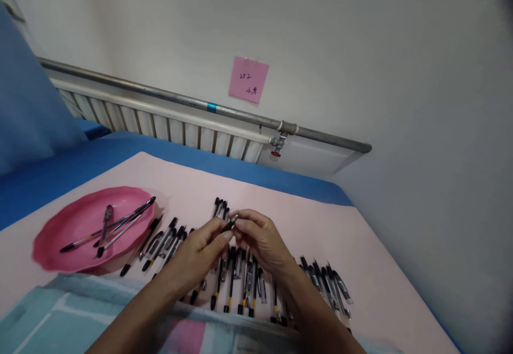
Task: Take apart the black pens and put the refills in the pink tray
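Just above the spread of pen parts, my left hand (204,247) is closed around a black pen (230,222), its silver tip pointing up and to the right. My right hand (262,239) meets it there, thumb and fingertips pinched at the tip end. Below both hands lie several pen refills (231,282) with black ends and yellow bands, mixed with caps and clear barrels. A small group of black-topped pen parts (219,207) sits just beyond my left hand. How much of the held pen is inside my left fist is hidden.
A pink scalloped bowl (48,241) at left holds several pens and refills. More clear barrels and caps (162,241) lie beside it, and another group (326,284) lies right of my right forearm. Behind the pink tabletop (380,268) are a radiator (192,133) and a metal pipe (168,95).
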